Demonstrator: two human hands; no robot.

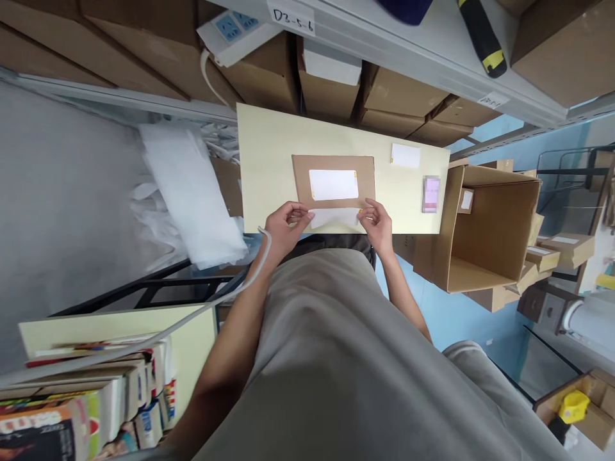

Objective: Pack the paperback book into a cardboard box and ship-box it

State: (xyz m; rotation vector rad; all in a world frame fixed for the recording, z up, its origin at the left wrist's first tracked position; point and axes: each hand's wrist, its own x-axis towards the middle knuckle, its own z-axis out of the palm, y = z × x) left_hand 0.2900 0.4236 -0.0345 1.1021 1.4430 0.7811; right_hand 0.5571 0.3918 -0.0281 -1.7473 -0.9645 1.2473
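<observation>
A brown cardboard envelope point(333, 180) lies flat on the pale yellow table point(269, 153), with a white label point(333, 184) on its face. Along its near edge runs a white strip or flap point(335, 218). My left hand point(284, 225) pinches the left end of that strip, fingers closed. My right hand point(377, 224) pinches its right end, near a small yellow tab.
A white card point(405, 155) and a phone point(431, 193) lie on the table's right side. An open cardboard box point(485, 227) stands at the right. White padded bags point(189, 192) pile at the left. Shelves of boxes point(403, 96) rise behind, and books point(86, 410) stack low left.
</observation>
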